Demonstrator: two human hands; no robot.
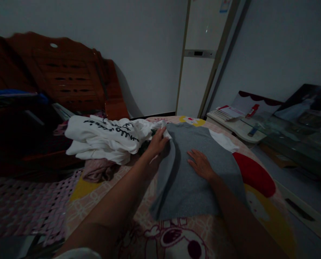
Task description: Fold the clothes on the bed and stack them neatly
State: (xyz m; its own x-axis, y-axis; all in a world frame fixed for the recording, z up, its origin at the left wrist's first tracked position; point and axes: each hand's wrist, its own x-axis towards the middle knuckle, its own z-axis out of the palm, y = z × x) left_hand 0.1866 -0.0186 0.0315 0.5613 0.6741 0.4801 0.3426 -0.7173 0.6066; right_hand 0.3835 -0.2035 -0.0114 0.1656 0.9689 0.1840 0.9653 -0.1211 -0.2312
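Note:
A grey sweater (193, 194) with a ribbed hem lies spread on a patterned blanket (139, 223). White cloth like a sleeve (224, 140) shows at its upper right side. My left hand (159, 142) is closed on the sweater's upper left edge, where more white cloth shows. Along that left side the fabric is raised in a fold. My right hand (200, 164) rests flat on the middle of the sweater, fingers apart. Left of my left hand sits a pile of white clothing (103, 138) with black lettering, above a rolled dusty-pink cloth (99, 169).
At the left stands a carved wooden chair (66, 72) with items on its seat, above pink woven matting (28, 208). Against the far wall is a tall white air conditioner (194, 82). To the right are a glass-topped stand (292, 133) and a white cabinet (233, 126) with papers.

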